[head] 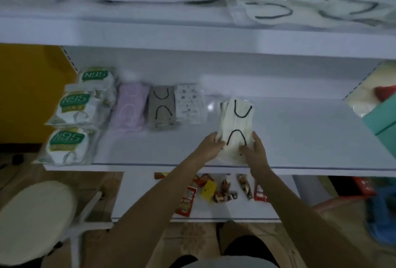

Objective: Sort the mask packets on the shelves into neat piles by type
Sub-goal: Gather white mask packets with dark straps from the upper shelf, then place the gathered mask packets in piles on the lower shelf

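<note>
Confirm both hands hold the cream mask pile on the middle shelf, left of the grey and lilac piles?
Not left: the head view shows the cream mask pile right of the grey pile and lilac pile. Left hand and right hand hold it on the middle shelf.

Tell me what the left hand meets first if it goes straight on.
The left hand is against the cream mask packets, held with the right hand; past them, the shelf looks bare, though depth is unclear.

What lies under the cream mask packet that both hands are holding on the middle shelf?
More cream packets peek out at its left edge, on the white shelf. The top packet covers how many.
</note>
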Available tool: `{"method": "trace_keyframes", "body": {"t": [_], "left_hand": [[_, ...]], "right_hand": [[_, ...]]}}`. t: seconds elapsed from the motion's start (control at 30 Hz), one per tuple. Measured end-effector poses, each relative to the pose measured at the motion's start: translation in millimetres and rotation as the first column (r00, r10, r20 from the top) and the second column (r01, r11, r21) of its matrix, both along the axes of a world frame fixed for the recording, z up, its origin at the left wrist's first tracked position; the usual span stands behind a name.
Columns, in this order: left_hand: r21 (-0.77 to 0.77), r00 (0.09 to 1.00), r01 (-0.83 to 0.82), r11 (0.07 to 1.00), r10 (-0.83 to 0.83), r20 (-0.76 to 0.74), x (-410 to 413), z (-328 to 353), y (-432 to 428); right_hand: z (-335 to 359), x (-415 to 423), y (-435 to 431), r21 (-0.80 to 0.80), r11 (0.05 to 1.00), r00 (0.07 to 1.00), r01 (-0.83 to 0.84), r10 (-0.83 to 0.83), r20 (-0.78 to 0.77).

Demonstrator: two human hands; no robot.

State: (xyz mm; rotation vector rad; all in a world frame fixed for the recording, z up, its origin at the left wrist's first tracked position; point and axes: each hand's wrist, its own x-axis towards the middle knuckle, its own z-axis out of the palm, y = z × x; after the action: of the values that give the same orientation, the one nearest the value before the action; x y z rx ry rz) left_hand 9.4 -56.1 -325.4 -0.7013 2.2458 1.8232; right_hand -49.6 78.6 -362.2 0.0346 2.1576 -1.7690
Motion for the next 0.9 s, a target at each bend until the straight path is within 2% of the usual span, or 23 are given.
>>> {"method": "trace_keyframes", "body": {"t": [0.17,0.23,0.37,0.5,0.63,0.7,0.8,0.9], "left_hand": [[-0.059,0.979,-0.176,0.983,0.168,-0.112,-76,-39,-9],[-0.132,0.963,-0.235,0.963,0.212,-0.164,-93,-59,-14],[-0.257,0.934,-0.352,0.900,0.320,-0.159,-117,-140,-36],[-0.294,0.913,-0.407,0.865,0.381,-0.144,-87,-89,-18],[-0.295,0.922,-0.384,0.875,0.377,-0.082,-64,-81,-13],[-0.277,0.918,-0.395,0.876,0.391,-0.073,-49,-72,-11],[-0.265,0.925,-0.379,0.887,0.372,-0.077,-21,-49,-9],[-0.316,0.952,-0.305,0.898,0.277,-0.130,5,-16,-8]], "right_hand": [[-22,-96,-35,0.065,0.993,0.995,-0.099,0.098,0.015],[-34,-120,-51,0.134,0.979,0.988,-0.153,0.147,0.052],[-48,-147,-77,0.207,0.945,0.967,-0.253,0.241,0.079],[-48,-156,-87,0.243,0.913,0.944,-0.329,0.314,0.097],[-41,-154,-79,0.380,0.820,0.904,-0.427,0.389,0.177],[-28,-147,-72,0.452,0.787,0.907,-0.420,0.376,0.189],[2,-125,-50,0.541,0.751,0.912,-0.379,0.403,0.079],[38,-91,-18,0.580,0.700,0.842,-0.417,0.538,-0.044]]}}
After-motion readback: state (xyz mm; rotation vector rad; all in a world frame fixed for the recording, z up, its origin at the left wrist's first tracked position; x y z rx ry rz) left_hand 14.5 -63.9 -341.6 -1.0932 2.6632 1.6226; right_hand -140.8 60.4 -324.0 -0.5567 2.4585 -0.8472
